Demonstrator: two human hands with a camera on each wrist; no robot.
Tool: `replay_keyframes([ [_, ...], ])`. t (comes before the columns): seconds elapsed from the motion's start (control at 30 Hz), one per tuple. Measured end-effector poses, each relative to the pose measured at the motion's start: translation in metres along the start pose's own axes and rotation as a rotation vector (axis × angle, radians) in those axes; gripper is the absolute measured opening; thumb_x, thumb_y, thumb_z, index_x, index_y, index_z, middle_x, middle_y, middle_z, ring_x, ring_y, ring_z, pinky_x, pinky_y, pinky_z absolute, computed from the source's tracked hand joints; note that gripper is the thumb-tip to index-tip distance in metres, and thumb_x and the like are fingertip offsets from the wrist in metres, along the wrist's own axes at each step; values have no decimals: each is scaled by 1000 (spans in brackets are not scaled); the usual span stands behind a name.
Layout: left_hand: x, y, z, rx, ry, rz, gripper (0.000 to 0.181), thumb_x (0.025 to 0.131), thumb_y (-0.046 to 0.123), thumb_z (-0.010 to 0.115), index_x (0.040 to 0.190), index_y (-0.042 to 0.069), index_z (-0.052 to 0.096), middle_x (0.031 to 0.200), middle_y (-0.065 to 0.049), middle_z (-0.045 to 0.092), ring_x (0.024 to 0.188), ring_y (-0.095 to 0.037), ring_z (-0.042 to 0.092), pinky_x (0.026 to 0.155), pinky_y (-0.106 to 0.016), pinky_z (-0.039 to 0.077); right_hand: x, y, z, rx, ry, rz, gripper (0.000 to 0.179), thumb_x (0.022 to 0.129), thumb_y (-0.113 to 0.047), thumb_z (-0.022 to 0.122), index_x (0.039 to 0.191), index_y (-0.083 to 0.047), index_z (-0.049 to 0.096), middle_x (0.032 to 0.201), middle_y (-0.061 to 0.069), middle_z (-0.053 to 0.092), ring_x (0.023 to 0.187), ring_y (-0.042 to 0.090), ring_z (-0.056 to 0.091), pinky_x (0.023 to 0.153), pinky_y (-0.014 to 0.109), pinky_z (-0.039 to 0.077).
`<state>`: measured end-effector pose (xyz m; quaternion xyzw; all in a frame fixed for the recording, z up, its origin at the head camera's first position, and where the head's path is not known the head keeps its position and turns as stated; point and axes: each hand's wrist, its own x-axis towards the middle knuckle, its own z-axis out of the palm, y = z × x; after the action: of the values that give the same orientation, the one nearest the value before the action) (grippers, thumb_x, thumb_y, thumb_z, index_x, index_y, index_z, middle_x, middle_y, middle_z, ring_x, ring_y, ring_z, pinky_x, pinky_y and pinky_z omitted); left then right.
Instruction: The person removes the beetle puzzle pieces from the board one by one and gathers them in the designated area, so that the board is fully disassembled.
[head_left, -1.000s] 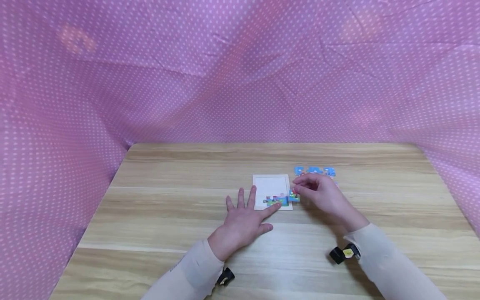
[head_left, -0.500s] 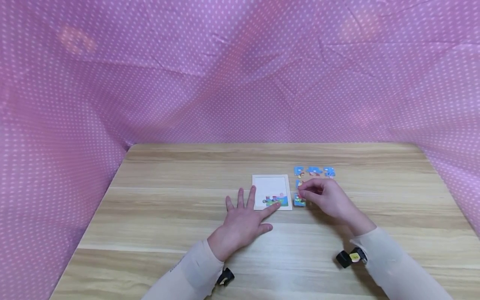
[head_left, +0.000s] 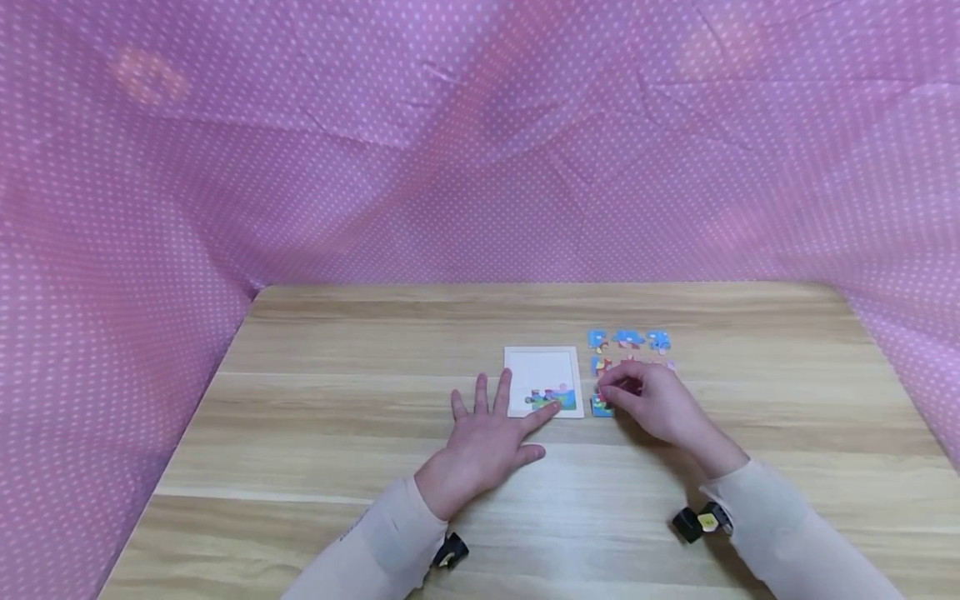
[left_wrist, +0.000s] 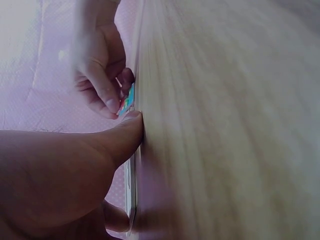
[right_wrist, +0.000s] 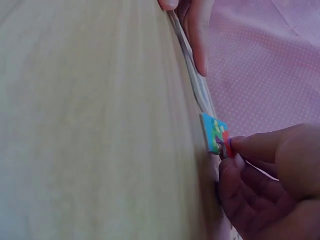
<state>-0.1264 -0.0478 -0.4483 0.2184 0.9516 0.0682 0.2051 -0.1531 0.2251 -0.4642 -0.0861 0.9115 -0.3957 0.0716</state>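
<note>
My right hand (head_left: 660, 402) pinches a puzzle piece (right_wrist: 215, 134) between thumb and fingertips, just right of the white puzzle frame (head_left: 580, 383). The piece shows blue, green and red; in the right wrist view it is tilted up at the table surface. My left hand (head_left: 483, 446) lies spread, with fingers straight over the lower left of the frame. Its index fingertip rests on the joined puzzle pieces (head_left: 566, 400) in the frame's lower right. The rest of the frame's inside shows white backing.
Several loose puzzle pieces (head_left: 628, 338) lie in rows on the wooden table (head_left: 360, 358) beyond and beside my right hand, some partly hidden by it. A pink dotted cloth (head_left: 480, 167) hangs behind the table and along both sides.
My right hand has moved the pinched piece from the frame's right edge a little to the right and nearer to me. The left hand has stayed in place.
</note>
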Motion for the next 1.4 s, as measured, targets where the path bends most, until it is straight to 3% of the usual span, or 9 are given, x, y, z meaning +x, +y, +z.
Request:
replay_keyframes([
  [0.2, 2, -3, 3, -2, 19, 13, 64, 106, 61, 56, 164, 62, 28, 179, -29, 8, 160, -65, 11, 119, -89, 15, 2, 0, 2, 53, 7, 35, 11, 103, -5, 70, 110, -3, 78, 92, 7, 77, 72, 15, 64, 59, 25, 55],
  [0.53, 3, -2, -1, -5, -14, 3, 63, 107, 60, 54, 165, 59, 28, 180, -28, 4, 161, -63, 6, 121, -87, 13, 3, 0, 2, 60, 18, 40, 11, 103, -5, 70, 111, -2, 78, 91, 8, 76, 70, 15, 65, 59, 24, 55],
  [0.83, 1, -1, -3, 29, -7, -2, 63, 107, 62, 53, 164, 60, 28, 180, -27, 7, 162, -62, 10, 121, -87, 17, 2, 0, 1, 33, 22, 44, 10, 104, -7, 71, 109, -3, 78, 90, 7, 77, 69, 14, 65, 59, 24, 55],
  [1.17, 1, -1, -2, 21, -2, 0, 64, 106, 62, 54, 164, 60, 28, 180, -27, 7, 162, -63, 10, 120, -87, 16, 1, -2, 3, -62, 32, 11, 8, 96, -8, 81, 103, -7, 81, 92, 3, 74, 81, 14, 62, 68, 22, 52],
  [1.4, 3, -5, 3, -9, 22, 19, 65, 106, 62, 56, 164, 62, 26, 179, -30, 8, 160, -66, 11, 118, -89, 14, 3, -4, 5, -80, 42, 48, 6, 97, -9, 81, 102, -7, 81, 93, 4, 75, 81, 15, 62, 69, 23, 51],
])
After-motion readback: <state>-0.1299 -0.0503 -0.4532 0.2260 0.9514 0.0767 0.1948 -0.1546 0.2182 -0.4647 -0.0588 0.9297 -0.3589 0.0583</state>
